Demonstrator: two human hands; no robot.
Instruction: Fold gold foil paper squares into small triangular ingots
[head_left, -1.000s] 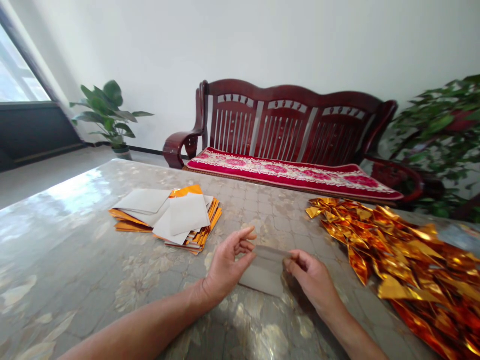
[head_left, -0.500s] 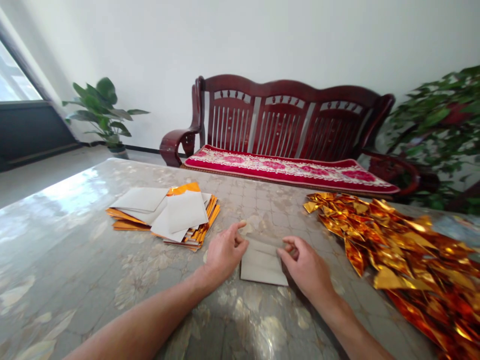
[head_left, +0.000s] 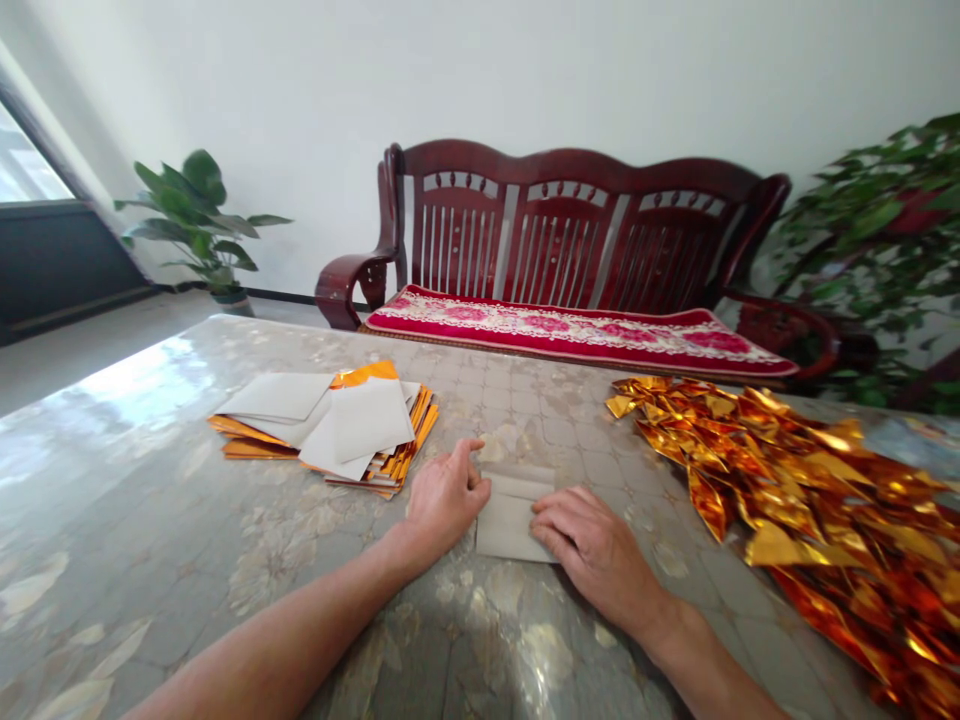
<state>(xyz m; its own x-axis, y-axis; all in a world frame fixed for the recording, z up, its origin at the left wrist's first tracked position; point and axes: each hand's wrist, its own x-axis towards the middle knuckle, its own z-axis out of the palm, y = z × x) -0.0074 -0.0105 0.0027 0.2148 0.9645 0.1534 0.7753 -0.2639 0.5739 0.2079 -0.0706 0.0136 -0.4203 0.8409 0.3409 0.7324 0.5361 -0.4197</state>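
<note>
A small grey-white folded paper sheet [head_left: 510, 510] lies flat on the patterned table [head_left: 150, 520] in front of me. My left hand [head_left: 442, 495] rests at the sheet's left edge, fingers curled with the forefinger tip on its upper left corner. My right hand [head_left: 589, 545] lies flat on the sheet's right side, fingers stretched and pressing down. To the left a stack of gold and white sheets [head_left: 330, 425] sits on the table. On the right spreads a heap of folded gold foil pieces [head_left: 787, 480].
A dark red wooden bench [head_left: 570, 250] with a red floral cushion stands behind the table. A potted plant [head_left: 199, 225] stands at the back left by a window, and a leafy plant [head_left: 885, 250] fills the right edge.
The sheet was held slightly raised between both hands; now it lies flat. My right hand has flattened onto it and my left hand has lowered to its left edge.
</note>
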